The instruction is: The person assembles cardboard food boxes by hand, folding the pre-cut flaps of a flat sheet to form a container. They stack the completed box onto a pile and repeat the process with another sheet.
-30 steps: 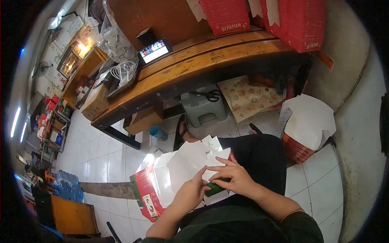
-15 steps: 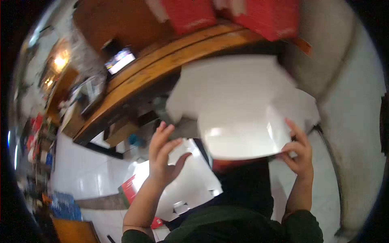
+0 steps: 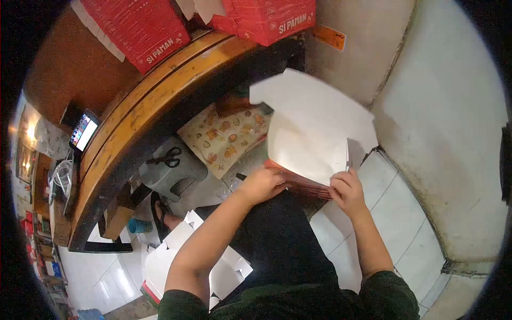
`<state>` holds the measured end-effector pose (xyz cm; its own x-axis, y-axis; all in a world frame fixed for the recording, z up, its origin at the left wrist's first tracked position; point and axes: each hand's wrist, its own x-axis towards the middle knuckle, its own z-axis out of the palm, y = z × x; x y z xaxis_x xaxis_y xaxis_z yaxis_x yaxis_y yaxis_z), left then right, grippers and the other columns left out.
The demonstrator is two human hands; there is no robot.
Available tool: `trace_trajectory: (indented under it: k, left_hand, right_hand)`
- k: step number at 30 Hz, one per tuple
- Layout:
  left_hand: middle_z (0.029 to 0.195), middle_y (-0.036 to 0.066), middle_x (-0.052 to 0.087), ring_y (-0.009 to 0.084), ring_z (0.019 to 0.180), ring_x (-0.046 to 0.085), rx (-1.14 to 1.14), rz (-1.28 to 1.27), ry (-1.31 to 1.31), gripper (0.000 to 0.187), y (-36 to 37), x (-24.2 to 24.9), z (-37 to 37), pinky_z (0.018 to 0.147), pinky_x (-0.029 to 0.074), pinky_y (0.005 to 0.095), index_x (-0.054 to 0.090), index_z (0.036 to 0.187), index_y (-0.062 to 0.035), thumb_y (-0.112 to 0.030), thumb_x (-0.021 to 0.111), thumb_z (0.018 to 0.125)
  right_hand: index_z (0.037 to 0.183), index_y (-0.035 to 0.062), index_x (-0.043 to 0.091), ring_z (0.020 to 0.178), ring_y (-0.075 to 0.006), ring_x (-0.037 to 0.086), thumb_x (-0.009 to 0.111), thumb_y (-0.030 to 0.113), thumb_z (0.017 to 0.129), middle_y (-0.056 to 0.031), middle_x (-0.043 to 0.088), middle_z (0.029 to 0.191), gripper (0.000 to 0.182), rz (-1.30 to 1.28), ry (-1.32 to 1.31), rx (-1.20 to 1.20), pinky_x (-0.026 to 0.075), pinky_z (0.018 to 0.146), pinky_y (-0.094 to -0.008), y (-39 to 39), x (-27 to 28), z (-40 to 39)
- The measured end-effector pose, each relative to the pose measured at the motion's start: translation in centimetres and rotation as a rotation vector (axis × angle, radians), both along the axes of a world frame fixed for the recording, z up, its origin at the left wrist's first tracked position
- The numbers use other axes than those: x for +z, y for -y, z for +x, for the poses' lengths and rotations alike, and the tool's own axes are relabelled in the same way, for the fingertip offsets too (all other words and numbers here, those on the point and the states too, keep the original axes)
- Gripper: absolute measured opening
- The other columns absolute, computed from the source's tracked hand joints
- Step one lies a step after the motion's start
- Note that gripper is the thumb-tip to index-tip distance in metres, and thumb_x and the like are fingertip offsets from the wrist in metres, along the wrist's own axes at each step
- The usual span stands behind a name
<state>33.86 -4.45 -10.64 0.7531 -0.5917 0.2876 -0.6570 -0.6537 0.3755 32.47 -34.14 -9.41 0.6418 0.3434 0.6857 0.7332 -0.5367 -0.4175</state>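
Left hand (image 3: pixel 262 186) shifted to carton stack (image 3: pixel 306 146), white-topped, reddish-edged

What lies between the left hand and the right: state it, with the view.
In the head view, the stack of white-topped card sheets lies there, its reddish near edge showing from the left hand to the right hand.

One wide view from the wearer's head faces forward and steeply down — near enough that the left hand (image 3: pixel 261 185) and right hand (image 3: pixel 348 193) fall mid-frame — with the tabletop (image 3: pixel 169 97) curving across the upper left and a wall (image 3: pixel 453 133) at right.
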Motion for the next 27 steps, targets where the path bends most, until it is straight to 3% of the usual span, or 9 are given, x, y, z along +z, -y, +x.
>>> trace_trajectory:
  k: [2,4,5,6,10,20,23,26,27]
  left_hand:
    - [0.111,0.013,0.067,0.0358,0.108,0.062,-0.034,0.029,-0.09,0.023,-0.5,-1.5,0.5,0.094,0.052,0.0458,0.07,0.106,-0.012,-0.023,0.073,0.086]
    - [0.1,0.01,0.066,0.033,0.1,0.063,-0.125,-0.092,0.136,0.017,-0.7,-0.5,1.2,0.088,0.05,0.046,0.066,0.092,-0.0104,-0.024,0.073,0.085]
    - [0.098,0.011,0.063,0.0333,0.096,0.062,-0.116,-0.119,0.173,0.021,-0.7,-0.2,1.1,0.087,0.05,0.0454,0.064,0.095,-0.0092,-0.026,0.072,0.086]
    - [0.113,0.011,0.064,0.0321,0.104,0.062,-0.058,0.019,0.109,0.034,-1.0,-0.1,0.8,0.091,0.05,0.0436,0.059,0.105,-0.009,-0.023,0.079,0.08]
    - [0.122,0.016,0.06,0.0348,0.11,0.06,0.055,-0.18,0.055,0.04,-0.9,-0.6,0.8,0.094,0.048,0.0441,0.055,0.109,-0.0059,-0.027,0.078,0.084]
    - [0.128,0.012,0.06,0.031,0.112,0.061,0.034,-0.328,0.027,0.037,-1.4,-0.5,0.6,0.093,0.046,0.0407,0.058,0.118,-0.0082,-0.026,0.072,0.089]
    - [0.126,0.009,0.062,0.0292,0.112,0.061,0.03,-0.343,0.012,0.034,-1.5,-0.5,0.5,0.092,0.047,0.0402,0.061,0.116,-0.0095,-0.025,0.072,0.089]
    - [0.122,0.009,0.064,0.0283,0.111,0.062,0.017,-0.377,-0.006,0.028,-1.5,-1.3,0.8,0.092,0.047,0.0407,0.064,0.111,-0.009,-0.023,0.072,0.089]
    - [0.121,0.009,0.065,0.0282,0.112,0.062,-0.005,-0.394,-0.02,0.025,-1.5,-1.5,1.0,0.092,0.047,0.0414,0.065,0.108,-0.0082,-0.022,0.072,0.088]
  right_hand:
    - [0.074,0.0086,0.058,0.082,-0.0307,0.055,0.087,0.019,0.063,-0.0043,0.061,0.083,0.032,-0.063,0.038,-0.024,0.047,0.085,-0.0461,1.1,-1.9,0.6]
    - [0.07,0.0112,0.056,0.08,-0.0303,0.052,0.085,0.034,0.067,-0.0037,0.058,0.079,0.037,-0.095,0.151,-0.14,0.042,0.087,-0.0508,2.6,-3.4,0.9]
    - [0.068,0.0121,0.054,0.082,-0.0292,0.051,0.081,0.045,0.072,-0.0035,0.055,0.076,0.043,-0.112,0.136,-0.214,0.036,0.085,-0.0506,2.9,-3.1,0.7]
    - [0.068,0.0125,0.053,0.083,-0.0277,0.049,0.079,0.047,0.075,-0.0026,0.053,0.073,0.043,-0.167,0.169,-0.28,0.033,0.083,-0.0462,3.2,-3.1,1.0]
    - [0.068,0.013,0.054,0.084,-0.0268,0.048,0.081,0.041,0.076,-0.0005,0.053,0.072,0.04,-0.186,0.132,-0.333,0.031,0.084,-0.0448,2.7,-3.0,1.2]
    - [0.07,0.0103,0.055,0.082,-0.0242,0.046,0.085,0.021,0.076,-0.0014,0.051,0.07,0.032,-0.112,0.191,-0.392,0.031,0.083,-0.0402,1.5,-4.2,1.1]
    - [0.069,0.0097,0.053,0.08,-0.0255,0.045,0.081,0.031,0.081,-0.0009,0.05,0.066,0.037,-0.133,0.247,-0.372,0.031,0.081,-0.0399,1.6,-4.3,1.0]
    - [0.072,0.0089,0.06,0.094,-0.0276,0.049,0.061,0.056,0.094,-0.0058,0.058,0.082,0.052,-0.125,0.107,-0.251,0.034,0.089,-0.0461,4.3,-7.4,0.8]
    - [0.081,0.0081,0.063,0.102,-0.0297,0.05,0.053,0.061,0.095,-0.0098,0.058,0.095,0.055,0.026,0.091,-0.25,0.035,0.093,-0.0486,3.8,-7.7,1.1]
